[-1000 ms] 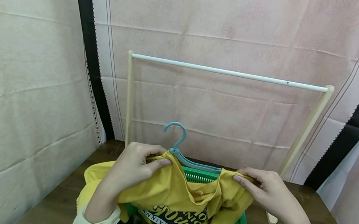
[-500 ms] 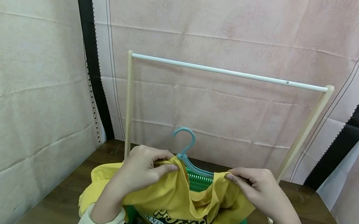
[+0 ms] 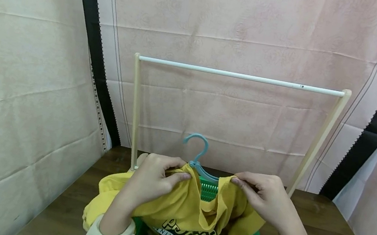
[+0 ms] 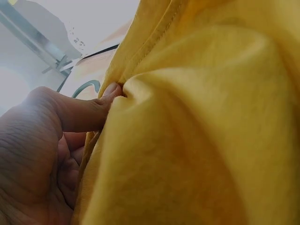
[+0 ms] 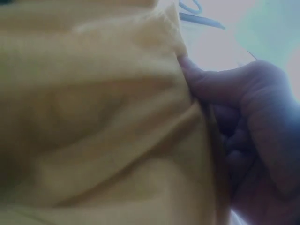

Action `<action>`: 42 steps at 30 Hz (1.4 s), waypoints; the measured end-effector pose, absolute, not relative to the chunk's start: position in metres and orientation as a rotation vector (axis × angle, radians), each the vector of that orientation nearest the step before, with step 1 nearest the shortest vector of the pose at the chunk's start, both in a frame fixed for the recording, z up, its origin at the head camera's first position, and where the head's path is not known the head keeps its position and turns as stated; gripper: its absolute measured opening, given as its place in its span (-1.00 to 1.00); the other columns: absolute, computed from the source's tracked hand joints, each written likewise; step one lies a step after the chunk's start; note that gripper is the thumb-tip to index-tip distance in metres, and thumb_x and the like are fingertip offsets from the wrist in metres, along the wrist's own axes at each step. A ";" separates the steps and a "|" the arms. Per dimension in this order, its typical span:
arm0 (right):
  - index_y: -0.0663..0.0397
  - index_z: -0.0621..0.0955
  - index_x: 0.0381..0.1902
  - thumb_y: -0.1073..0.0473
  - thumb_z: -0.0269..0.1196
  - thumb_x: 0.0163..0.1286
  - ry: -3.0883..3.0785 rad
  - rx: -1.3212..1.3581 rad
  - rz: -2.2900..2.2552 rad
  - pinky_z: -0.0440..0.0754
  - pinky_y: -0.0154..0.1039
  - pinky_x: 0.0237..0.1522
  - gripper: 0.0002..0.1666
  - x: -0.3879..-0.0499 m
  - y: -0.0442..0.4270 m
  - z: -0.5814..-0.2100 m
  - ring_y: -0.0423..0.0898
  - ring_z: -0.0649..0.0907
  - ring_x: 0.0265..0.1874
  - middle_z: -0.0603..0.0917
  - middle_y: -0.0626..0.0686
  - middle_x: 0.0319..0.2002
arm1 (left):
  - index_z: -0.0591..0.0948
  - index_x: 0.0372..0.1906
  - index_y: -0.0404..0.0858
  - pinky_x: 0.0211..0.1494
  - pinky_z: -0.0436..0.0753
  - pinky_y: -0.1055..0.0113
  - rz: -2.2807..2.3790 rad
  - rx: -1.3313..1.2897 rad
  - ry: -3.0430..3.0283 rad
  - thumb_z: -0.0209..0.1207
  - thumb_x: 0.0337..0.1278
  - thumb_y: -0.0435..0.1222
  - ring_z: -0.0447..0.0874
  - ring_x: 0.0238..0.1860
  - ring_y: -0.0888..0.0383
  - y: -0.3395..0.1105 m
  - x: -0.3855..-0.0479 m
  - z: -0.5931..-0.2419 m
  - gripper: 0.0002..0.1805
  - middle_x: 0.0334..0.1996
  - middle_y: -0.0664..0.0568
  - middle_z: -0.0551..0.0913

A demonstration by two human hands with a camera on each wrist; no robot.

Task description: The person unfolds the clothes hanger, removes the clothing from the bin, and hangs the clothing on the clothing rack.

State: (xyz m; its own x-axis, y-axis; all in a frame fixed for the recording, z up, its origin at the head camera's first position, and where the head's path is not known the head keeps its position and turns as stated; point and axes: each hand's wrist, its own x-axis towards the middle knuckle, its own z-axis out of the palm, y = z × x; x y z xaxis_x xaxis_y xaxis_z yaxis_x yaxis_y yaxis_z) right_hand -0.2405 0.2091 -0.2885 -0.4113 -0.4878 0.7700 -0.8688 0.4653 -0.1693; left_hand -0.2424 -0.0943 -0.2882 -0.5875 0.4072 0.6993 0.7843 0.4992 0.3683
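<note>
A yellow T-shirt (image 3: 176,201) with a dark printed patch on its front hangs between both hands. My left hand (image 3: 155,179) pinches its left shoulder near the collar; the left wrist view shows the thumb pressed into the cloth (image 4: 187,131). On the other side my right hand (image 3: 264,196) pinches the right shoulder, thumb in front, as the right wrist view also shows. Behind the collar a light blue hanger (image 3: 201,152) stands with its hook upward. One hanger arm shows through the neck opening; the rest is hidden by the shirt and left hand.
Beneath the shirt is a green plastic basket (image 3: 208,190), holding part of the cloth. Behind it stands a rack with a white bar (image 3: 238,75) and cream posts, on a dark wooden table (image 3: 332,232). Pale curtains enclose the back and sides.
Both hands have come closer together, the left moving right and the right moving left, so the collar is narrower and sags more. The hanger has shifted right with the left hand.
</note>
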 end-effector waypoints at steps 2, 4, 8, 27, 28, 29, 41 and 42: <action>-0.06 0.76 -0.22 0.45 0.39 0.25 -2.063 1.126 0.745 0.58 -0.51 -0.39 -0.72 -0.241 0.207 -0.289 -0.34 0.69 -0.41 0.78 -0.18 -0.28 | 0.74 -0.32 0.04 -0.55 0.46 0.43 -0.955 -0.984 -2.214 0.35 0.27 -0.19 0.38 -0.62 0.41 -0.093 -0.242 -0.288 -0.95 -0.47 0.42 0.65; -0.05 0.76 -0.23 0.43 0.39 0.26 -2.060 1.122 0.732 0.58 -0.51 -0.39 -0.74 -0.241 0.206 -0.289 -0.35 0.69 -0.41 0.78 -0.17 -0.28 | 0.74 -0.33 0.04 -0.53 0.47 0.42 -0.955 -0.979 -2.212 0.36 0.25 -0.21 0.41 -0.61 0.40 -0.092 -0.241 -0.288 -0.94 -0.47 0.42 0.65; -0.05 0.76 -0.23 0.42 0.38 0.28 -2.040 1.139 0.724 0.59 -0.51 -0.37 -0.75 -0.240 0.200 -0.289 -0.35 0.70 -0.39 0.78 -0.17 -0.29 | 0.75 -0.32 0.03 -0.53 0.45 0.44 -0.971 -1.039 -2.204 0.37 0.24 -0.21 0.38 -0.61 0.41 -0.088 -0.240 -0.289 -0.96 -0.47 0.41 0.65; -0.30 0.67 0.08 0.08 0.34 0.42 -2.391 1.050 0.806 0.64 -0.32 -0.29 -0.71 -0.225 0.217 -0.285 -0.33 0.67 -0.24 0.70 -0.33 -0.08 | 0.70 -0.37 0.07 -0.52 0.32 0.46 -0.932 -1.030 -2.265 0.41 0.18 -0.21 0.21 -0.64 0.42 -0.082 -0.237 -0.290 -0.90 -0.57 0.40 0.52; -0.31 0.68 0.03 0.07 0.35 0.41 -2.413 1.047 0.819 0.64 -0.32 -0.30 -0.74 -0.226 0.220 -0.285 -0.35 0.66 -0.27 0.70 -0.34 -0.16 | 0.70 -0.37 0.07 -0.52 0.32 0.46 -0.936 -1.029 -2.264 0.41 0.18 -0.21 0.21 -0.64 0.42 -0.081 -0.237 -0.291 -0.90 -0.56 0.41 0.52; -0.32 0.68 -0.01 0.06 0.35 0.41 -2.432 1.047 0.826 0.61 -0.34 -0.36 -0.78 -0.226 0.221 -0.285 -0.37 0.63 -0.36 0.67 -0.36 -0.26 | 0.70 -0.37 0.07 -0.52 0.33 0.45 -0.937 -1.029 -2.264 0.41 0.18 -0.21 0.21 -0.64 0.42 -0.081 -0.237 -0.291 -0.90 -0.56 0.41 0.53; -0.30 0.69 -0.20 0.29 0.40 0.32 -2.274 1.119 0.771 0.45 -0.46 -0.51 -0.72 -0.231 0.230 -0.286 -0.37 0.47 -0.56 0.62 -0.32 -0.43 | 0.71 -0.34 0.15 -0.40 0.54 0.41 -0.859 -0.986 -2.324 0.37 0.22 -0.05 0.44 -0.54 0.41 -0.098 -0.242 -0.289 -0.94 -0.45 0.51 0.61; -0.30 0.69 -0.19 0.30 0.40 0.31 -2.268 1.120 0.773 0.45 -0.47 -0.52 -0.71 -0.231 0.230 -0.286 -0.37 0.46 -0.57 0.62 -0.32 -0.44 | 0.71 -0.35 0.15 -0.41 0.53 0.42 -0.855 -0.991 -2.321 0.37 0.23 -0.05 0.44 -0.55 0.42 -0.099 -0.242 -0.289 -0.93 -0.46 0.50 0.61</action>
